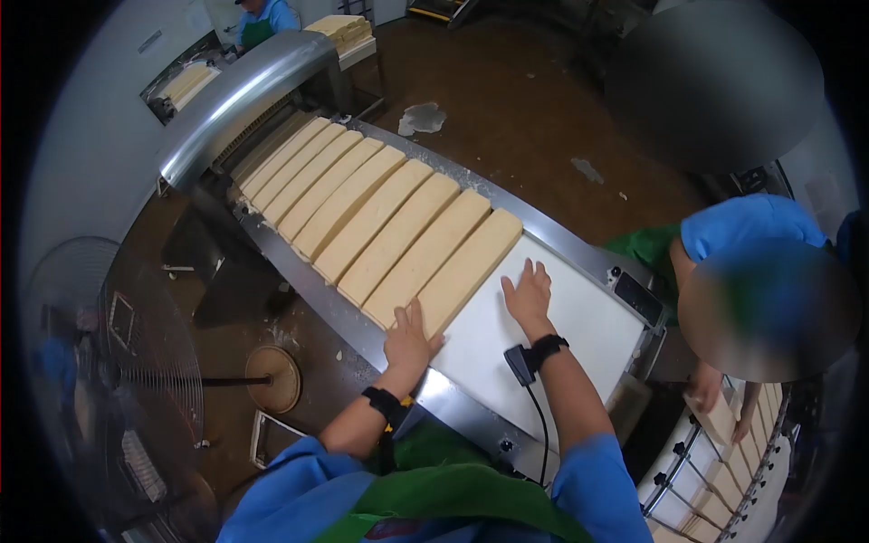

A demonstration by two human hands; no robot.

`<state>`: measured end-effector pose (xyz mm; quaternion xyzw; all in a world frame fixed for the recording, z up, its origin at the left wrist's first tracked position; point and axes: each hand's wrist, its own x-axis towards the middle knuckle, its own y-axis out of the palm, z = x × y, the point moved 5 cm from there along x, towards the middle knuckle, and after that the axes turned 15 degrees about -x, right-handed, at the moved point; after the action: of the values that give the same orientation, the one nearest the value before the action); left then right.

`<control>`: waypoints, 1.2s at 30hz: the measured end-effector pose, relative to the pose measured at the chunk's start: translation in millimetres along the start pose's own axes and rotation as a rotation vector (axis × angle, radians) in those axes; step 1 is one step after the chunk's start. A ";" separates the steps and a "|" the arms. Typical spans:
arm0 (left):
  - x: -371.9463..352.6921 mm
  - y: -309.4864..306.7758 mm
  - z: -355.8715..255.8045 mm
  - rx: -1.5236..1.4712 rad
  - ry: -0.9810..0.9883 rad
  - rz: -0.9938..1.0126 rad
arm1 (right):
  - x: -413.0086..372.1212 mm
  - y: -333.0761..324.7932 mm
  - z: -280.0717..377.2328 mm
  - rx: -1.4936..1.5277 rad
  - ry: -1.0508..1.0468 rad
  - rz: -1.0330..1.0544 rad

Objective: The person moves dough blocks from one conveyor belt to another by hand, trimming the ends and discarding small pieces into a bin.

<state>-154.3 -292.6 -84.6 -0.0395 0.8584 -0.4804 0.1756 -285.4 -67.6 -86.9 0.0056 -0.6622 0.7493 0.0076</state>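
A row of long, pale yellow slabs (367, 217), dough-like in look, lies side by side across a conveyor with a white belt (579, 308). My left hand (409, 342) rests at the near end of the closest slab (471, 267), fingers stretched out over its end and thumb to the right. Over the bare part of the belt, just right of that slab, my right hand (529, 297) hovers with fingers spread and nothing in it. Each wrist carries a black strap, and a cable runs from the device on the right one.
The slabs reach back to a curved metal hood (249, 100). Metal rails edge the conveyor. At right, another person (751, 226) handles slabs at a second line with metal bars (697, 466). A fan (136, 353) stands left; a further person (267, 20) is behind the hood.
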 end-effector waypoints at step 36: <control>-264.8 120.1 -312.7 -0.538 1.160 0.607 | -454.0 -201.0 -396.5 0.222 1.464 -0.637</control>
<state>-0.6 87.9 33.6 0.4219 0.8755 -0.1248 -0.1999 173.0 348.9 55.5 -0.2976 -0.3773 0.5860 0.6524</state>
